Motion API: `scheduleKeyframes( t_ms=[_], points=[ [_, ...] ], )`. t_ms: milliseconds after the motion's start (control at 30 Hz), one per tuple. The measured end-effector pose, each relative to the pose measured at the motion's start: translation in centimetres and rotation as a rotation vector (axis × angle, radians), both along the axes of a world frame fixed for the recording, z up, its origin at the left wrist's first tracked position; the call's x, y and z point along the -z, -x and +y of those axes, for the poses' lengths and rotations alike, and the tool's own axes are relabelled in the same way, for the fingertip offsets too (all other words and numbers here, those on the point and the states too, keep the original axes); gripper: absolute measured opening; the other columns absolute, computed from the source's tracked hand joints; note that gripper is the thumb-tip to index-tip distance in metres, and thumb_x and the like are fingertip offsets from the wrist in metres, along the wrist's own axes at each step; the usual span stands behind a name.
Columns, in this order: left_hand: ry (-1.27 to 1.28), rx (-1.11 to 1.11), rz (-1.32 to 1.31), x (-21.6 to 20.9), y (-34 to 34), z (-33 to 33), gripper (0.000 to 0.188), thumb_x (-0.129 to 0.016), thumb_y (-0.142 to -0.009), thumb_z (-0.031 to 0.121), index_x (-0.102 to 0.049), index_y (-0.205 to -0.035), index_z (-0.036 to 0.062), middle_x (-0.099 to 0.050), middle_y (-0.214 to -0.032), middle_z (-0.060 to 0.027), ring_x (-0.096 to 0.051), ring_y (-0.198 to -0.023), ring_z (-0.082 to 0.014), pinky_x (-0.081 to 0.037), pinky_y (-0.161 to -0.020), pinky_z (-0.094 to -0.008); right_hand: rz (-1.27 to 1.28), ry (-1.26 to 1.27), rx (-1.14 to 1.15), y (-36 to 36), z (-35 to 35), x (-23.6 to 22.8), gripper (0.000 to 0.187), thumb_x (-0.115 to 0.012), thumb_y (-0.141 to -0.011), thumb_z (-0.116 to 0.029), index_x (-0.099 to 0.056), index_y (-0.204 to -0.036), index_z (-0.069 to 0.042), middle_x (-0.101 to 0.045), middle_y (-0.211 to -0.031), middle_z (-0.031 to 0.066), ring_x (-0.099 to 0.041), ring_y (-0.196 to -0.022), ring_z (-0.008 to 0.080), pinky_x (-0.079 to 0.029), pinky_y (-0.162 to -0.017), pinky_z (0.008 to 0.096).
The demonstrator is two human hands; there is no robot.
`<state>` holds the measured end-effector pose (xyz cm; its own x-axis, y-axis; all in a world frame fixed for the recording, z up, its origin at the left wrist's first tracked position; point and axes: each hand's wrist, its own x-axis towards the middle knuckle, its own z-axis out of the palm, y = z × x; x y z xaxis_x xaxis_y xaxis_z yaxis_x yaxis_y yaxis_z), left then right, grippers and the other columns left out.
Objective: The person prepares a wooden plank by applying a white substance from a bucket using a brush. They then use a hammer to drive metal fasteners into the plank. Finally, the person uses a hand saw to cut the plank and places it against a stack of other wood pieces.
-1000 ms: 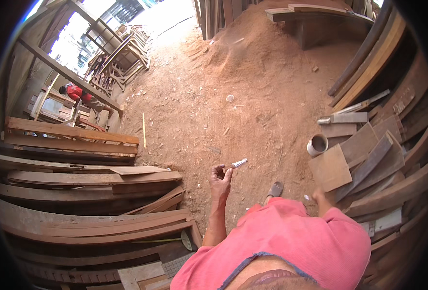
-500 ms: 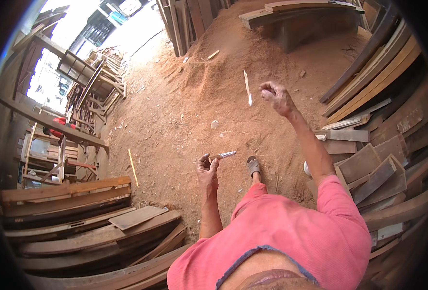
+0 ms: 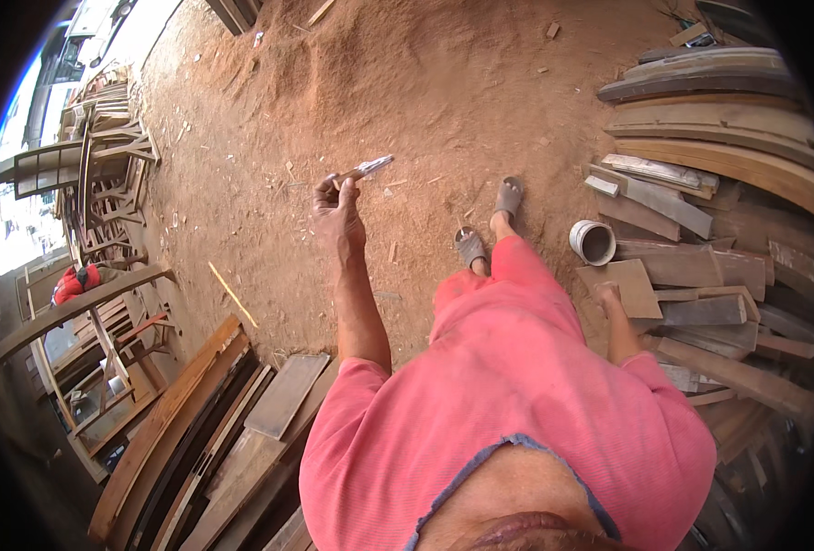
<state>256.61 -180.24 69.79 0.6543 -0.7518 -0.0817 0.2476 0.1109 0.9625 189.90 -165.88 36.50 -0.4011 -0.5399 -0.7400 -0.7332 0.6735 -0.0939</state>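
My left hand (image 3: 338,216) is raised over the sawdust floor. Its thumb and fingers pinch a short brown stick (image 3: 363,170) with a white, smeared-looking end pointing away to the right. Low at my right side, my right hand (image 3: 607,293) is small and foreshortened beside a flat wooden board (image 3: 629,286). Whether it touches the board, and how its fingers lie, I cannot make out. Just beyond it stands a round white tub (image 3: 593,242) with a dark inside.
Stacked planks (image 3: 719,147) and loose offcuts (image 3: 701,266) line the right side. More long boards (image 3: 232,432) lie at the near left. Wooden frames (image 3: 104,174) stand at the far left, and a thin yellow strip (image 3: 232,294) lies on the sawdust floor (image 3: 407,92).
My right hand has dropped from in front to my right side. The pale white-ended sliver beside it is no longer visible. My left hand still holds the stick, and the view has turned.
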Motion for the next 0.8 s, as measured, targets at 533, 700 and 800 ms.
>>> scheduleKeyframes(
  t_ms=[533, 700, 800],
  points=[
    [0.086, -0.03, 0.105, -5.4, 3.0, -19.7, 0.026, -0.071, -0.091, -0.002, -0.057, -0.113, 0.004, -0.067, -0.09, -0.0059, -0.058, -0.071, -0.0092, -0.047, -0.061, -0.0227, -0.658, 0.68, -0.146, -22.5, -52.0, -21.6, 0.02, -0.062, -0.089, -0.02, -0.07, -0.092, -0.002, -0.069, -0.079, 0.0055, -0.064, -0.072, 0.0122, -0.051, -0.064, 0.032],
    [0.093, 0.126, 0.037, -6.1, 2.5, -27.9, 0.023, -0.071, -0.092, -0.001, -0.059, -0.111, 0.0041, -0.069, -0.088, -0.0065, -0.058, -0.071, -0.0085, -0.047, -0.065, -0.0219, -0.705, 0.658, -0.081, -23.3, -55.9, -22.8, 0.017, -0.063, -0.088, -0.02, -0.069, -0.089, -0.004, -0.067, -0.078, 0.0042, -0.061, -0.069, 0.011, -0.05, -0.062, 0.0303],
    [0.103, 0.131, -0.013, -5.3, -1.6, -32.9, 0.025, -0.073, -0.09, -0.001, -0.062, -0.112, 0.0046, -0.069, -0.094, -0.0046, -0.057, -0.075, -0.0065, -0.045, -0.066, -0.0214, -0.595, 0.579, -0.143, -25.1, -56.4, -20.9, 0.018, -0.063, -0.087, -0.022, -0.07, -0.086, -0.005, -0.067, -0.075, 0.0044, -0.062, -0.069, 0.0123, -0.05, -0.061, 0.0317]
  ],
)
